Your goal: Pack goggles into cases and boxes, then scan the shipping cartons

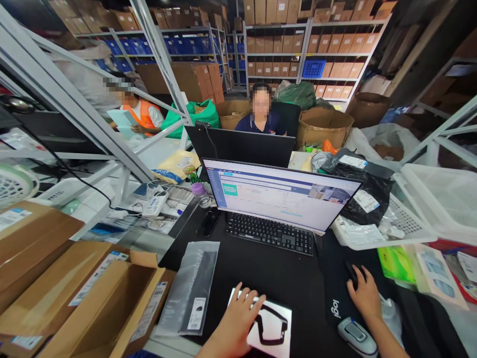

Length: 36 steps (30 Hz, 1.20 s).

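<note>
A person works at a black desk (208,251), left hand (244,311) laid over a flat white box (278,349), right hand (363,291) on a computer mouse (350,271). The box bears a thick black outline with slanted sides; fingers hide its left part. It lies on the desk, in front of the keyboard (270,233) and to the right of a clear plastic pouch (188,288). The left hand's fingers are loosely spread across its face, not closed around it; the right hand's curl over the small, dark mouse.

Bare desk separates the box from the keyboard, with a narrower strip toward the pouch and open surface toward the mouse pad (333,278). A grey handheld device (356,335) sits just beside the right forearm.

The box's far edge slants down to the right; its long axis cannot be told under the hand. The mouse points toward the monitor (276,191), angled left.
</note>
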Each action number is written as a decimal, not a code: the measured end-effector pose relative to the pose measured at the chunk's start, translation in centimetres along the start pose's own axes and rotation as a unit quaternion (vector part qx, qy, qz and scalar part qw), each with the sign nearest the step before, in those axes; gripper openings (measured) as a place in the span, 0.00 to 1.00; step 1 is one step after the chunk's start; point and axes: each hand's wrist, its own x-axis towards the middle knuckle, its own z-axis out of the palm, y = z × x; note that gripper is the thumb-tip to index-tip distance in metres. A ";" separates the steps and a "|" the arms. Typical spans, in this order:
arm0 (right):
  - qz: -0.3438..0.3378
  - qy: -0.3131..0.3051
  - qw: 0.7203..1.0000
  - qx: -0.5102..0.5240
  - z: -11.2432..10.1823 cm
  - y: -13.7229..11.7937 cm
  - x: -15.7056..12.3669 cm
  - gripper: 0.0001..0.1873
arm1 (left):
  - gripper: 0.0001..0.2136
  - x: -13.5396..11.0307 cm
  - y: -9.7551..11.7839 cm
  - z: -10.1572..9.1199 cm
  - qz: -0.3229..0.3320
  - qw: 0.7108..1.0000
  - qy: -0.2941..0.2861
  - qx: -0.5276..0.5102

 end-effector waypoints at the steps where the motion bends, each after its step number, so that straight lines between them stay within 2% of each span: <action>1: 0.002 -0.007 1.000 -0.002 -0.4 -0.1 0.2 0.29 | 0.47 0.6 0.1 0.2 0.004 1.000 0.005 -0.004; 4: 0.026 -0.011 1.000 -0.009 -2.6 -1.1 1.3 0.32 | 0.50 1.5 -0.4 0.8 0.017 1.000 0.016 -0.018; 7: 0.050 0.041 0.998 0.006 -5.7 -3.8 3.3 0.31 | 0.53 2.2 -2.2 0.2 0.041 0.997 0.036 -0.059; 9: 0.021 0.057 0.997 0.050 -7.2 -7.4 4.6 0.24 | 0.47 3.3 -4.2 -1.0 0.025 0.993 0.090 -0.069; 11: -0.060 0.016 0.990 0.130 -7.6 -12.7 5.6 0.18 | 0.35 5.2 -6.9 -2.4 -0.027 0.983 0.178 -0.040; 13: -0.120 -0.025 0.975 0.184 -6.4 -19.2 6.1 0.18 | 0.23 7.8 -9.9 -3.6 -0.068 0.963 0.260 0.016; 15: -0.154 -0.048 0.967 0.196 -4.1 -25.8 6.6 0.19 | 0.17 10.4 -12.7 -4.3 -0.076 0.946 0.305 0.081; 18: -0.179 -0.079 0.963 0.183 -0.3 -33.5 7.6 0.21 | 0.16 13.4 -15.5 -4.4 -0.053 0.940 0.308 0.133; 20: -0.181 -0.096 0.965 0.161 1.7 -36.4 8.6 0.21 | 0.17 14.7 -16.5 -4.3 -0.037 0.944 0.298 0.137; 22: -0.176 -0.101 0.968 0.146 2.9 -37.8 9.6 0.20 | 0.17 15.5 -17.1 -4.2 -0.028 0.946 0.291 0.142; 25: -0.170 -0.086 0.971 0.145 3.9 -38.5 10.3 0.17 | 0.17 16.1 -17.7 -4.0 -0.022 0.947 0.285 0.147; 31: -0.158 -0.033 0.974 0.162 4.6 -38.6 9.3 0.14 | 0.17 16.4 -18.7 -3.1 -0.016 0.945 0.286 0.157; 36: -0.167 -0.041 0.974 0.150 4.7 -38.0 8.7 0.16 | 0.19 16.1 -18.8 -2.5 -0.033 0.940 0.303 0.155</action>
